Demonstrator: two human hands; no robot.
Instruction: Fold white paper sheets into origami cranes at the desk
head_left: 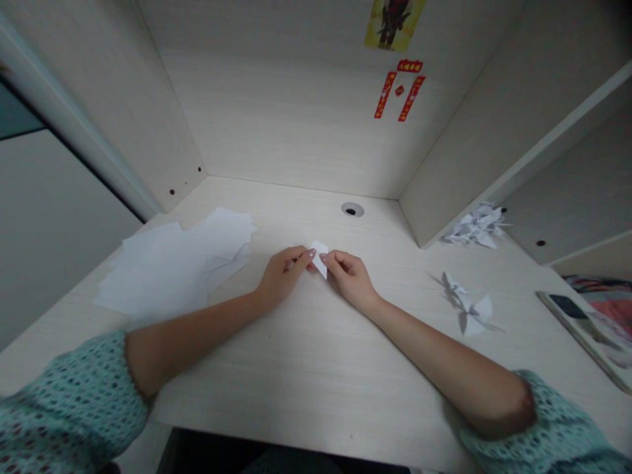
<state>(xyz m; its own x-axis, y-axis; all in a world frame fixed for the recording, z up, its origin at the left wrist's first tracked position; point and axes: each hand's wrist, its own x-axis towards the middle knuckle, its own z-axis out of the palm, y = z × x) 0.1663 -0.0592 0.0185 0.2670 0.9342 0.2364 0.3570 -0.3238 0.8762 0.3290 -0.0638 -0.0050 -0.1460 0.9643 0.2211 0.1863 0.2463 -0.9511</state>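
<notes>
Both hands meet over the middle of the desk, around a small folded piece of white paper (320,249). Thumb and fingers of my left hand (282,271) pinch its left edge. My right hand (351,276) grips the right side, thumb on top. The paper narrows to a point toward me; its underside is hidden. Left of my hands lies a spread pile of white paper sheets (162,270). To the right, folded paper cranes (471,309) rest on the desk.
A heap of more folded paper cranes (478,226) sits by the right divider panel (444,151). A phone-like device (587,336) lies at the far right beside a patterned cloth (607,299). A round cable hole (352,210) is near the back wall.
</notes>
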